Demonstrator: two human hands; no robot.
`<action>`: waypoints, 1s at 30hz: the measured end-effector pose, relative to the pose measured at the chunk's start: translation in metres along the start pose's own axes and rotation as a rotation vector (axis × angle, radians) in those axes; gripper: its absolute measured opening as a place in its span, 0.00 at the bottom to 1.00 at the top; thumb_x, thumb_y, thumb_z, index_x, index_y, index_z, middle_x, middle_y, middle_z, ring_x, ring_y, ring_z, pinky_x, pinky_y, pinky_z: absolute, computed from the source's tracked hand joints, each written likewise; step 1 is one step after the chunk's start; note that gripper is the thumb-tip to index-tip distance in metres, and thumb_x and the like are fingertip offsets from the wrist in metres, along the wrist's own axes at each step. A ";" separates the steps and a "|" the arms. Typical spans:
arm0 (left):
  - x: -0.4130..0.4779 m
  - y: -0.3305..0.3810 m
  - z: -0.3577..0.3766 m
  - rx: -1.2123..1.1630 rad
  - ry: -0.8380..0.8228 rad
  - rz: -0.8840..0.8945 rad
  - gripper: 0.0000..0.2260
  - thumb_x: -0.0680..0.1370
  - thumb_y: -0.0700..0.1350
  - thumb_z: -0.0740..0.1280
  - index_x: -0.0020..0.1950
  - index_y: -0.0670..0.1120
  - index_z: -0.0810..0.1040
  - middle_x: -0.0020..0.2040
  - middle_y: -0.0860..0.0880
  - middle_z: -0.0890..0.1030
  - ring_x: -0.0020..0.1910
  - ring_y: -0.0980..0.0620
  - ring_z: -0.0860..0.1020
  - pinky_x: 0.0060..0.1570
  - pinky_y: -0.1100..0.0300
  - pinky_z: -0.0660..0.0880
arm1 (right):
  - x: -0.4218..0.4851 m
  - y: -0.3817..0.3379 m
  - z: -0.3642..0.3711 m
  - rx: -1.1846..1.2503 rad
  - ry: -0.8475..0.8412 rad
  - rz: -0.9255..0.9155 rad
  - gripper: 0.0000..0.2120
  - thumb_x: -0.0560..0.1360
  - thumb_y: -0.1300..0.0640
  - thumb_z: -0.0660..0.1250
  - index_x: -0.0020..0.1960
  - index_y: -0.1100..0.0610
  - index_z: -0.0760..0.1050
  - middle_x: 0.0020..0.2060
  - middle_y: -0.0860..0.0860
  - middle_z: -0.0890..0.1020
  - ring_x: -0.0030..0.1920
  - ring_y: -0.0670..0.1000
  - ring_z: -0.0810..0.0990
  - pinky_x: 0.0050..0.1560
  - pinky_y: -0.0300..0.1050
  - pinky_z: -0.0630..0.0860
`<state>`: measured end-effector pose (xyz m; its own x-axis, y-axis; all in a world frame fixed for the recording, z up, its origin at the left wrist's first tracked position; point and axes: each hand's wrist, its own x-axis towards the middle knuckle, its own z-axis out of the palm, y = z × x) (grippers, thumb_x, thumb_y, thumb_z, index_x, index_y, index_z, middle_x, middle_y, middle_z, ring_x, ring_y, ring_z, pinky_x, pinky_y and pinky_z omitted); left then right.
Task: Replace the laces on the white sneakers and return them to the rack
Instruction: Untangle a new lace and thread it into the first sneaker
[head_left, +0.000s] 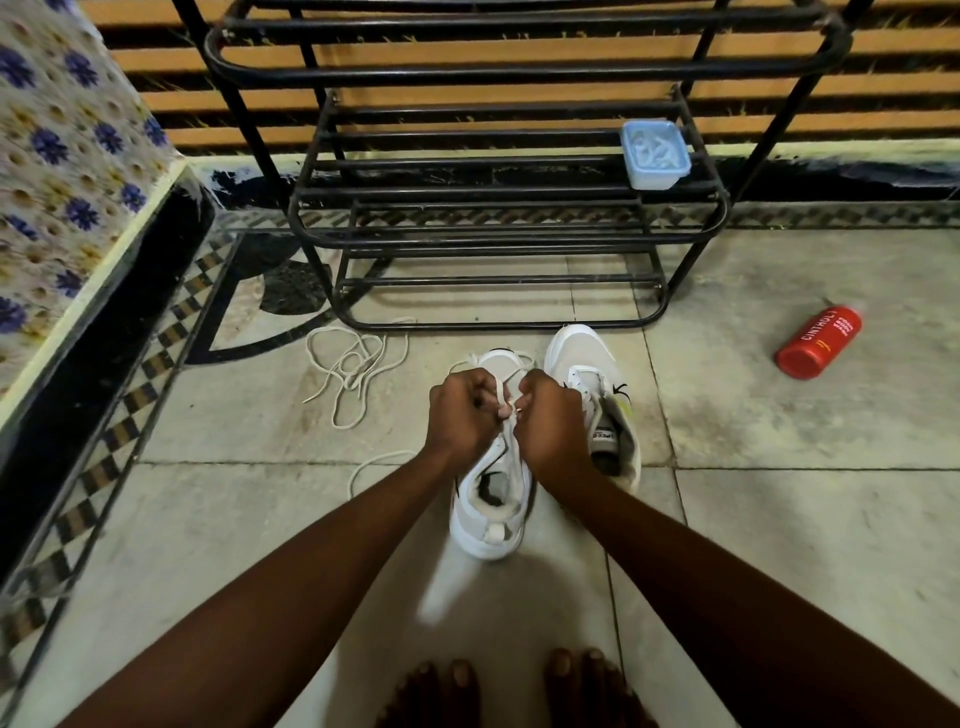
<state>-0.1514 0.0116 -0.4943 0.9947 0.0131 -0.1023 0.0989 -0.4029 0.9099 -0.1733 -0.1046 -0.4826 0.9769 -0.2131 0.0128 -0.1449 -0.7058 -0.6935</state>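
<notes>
Just in front of the black metal tube rack (467, 193), on the pale tiled floor (779, 519), the left hand (460, 410) and right hand (553, 418) are clenched over the nearer white sneaker (491, 514). Each pinches a strand of its flat white lace (503, 395), knuckles nearly touching. The second white sneaker (582, 358) stands just beside it on the right. A loose off-white lace (353, 364) lies tangled on the left. A pale blue plastic box (655, 155) sits at a rack shelf's right end, and a red cylindrical bottle (818, 343) lies toward the floor's right edge.
</notes>
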 end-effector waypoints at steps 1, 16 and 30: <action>0.001 -0.002 0.001 -0.003 0.011 -0.012 0.10 0.71 0.25 0.64 0.41 0.38 0.80 0.34 0.43 0.84 0.32 0.54 0.83 0.37 0.55 0.82 | 0.002 -0.001 -0.001 -0.029 -0.005 -0.005 0.11 0.70 0.73 0.60 0.48 0.65 0.76 0.38 0.58 0.82 0.40 0.59 0.81 0.43 0.55 0.78; -0.007 -0.008 0.000 0.264 0.064 0.132 0.14 0.66 0.32 0.77 0.47 0.44 0.77 0.43 0.47 0.79 0.40 0.45 0.78 0.43 0.51 0.76 | 0.017 -0.009 -0.019 -0.425 -0.220 -0.327 0.07 0.74 0.68 0.61 0.46 0.57 0.73 0.46 0.60 0.81 0.48 0.64 0.80 0.45 0.51 0.72; -0.009 -0.008 0.005 0.397 0.031 0.213 0.23 0.70 0.33 0.73 0.63 0.47 0.77 0.56 0.49 0.77 0.55 0.46 0.71 0.55 0.55 0.69 | 0.023 0.001 -0.044 -0.372 0.138 -0.421 0.12 0.67 0.66 0.68 0.50 0.60 0.80 0.45 0.56 0.74 0.40 0.59 0.76 0.33 0.50 0.76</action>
<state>-0.1615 0.0103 -0.5023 0.9926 -0.0829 0.0886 -0.1212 -0.7192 0.6842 -0.1581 -0.1397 -0.4517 0.9364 0.0689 0.3440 0.1821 -0.9335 -0.3088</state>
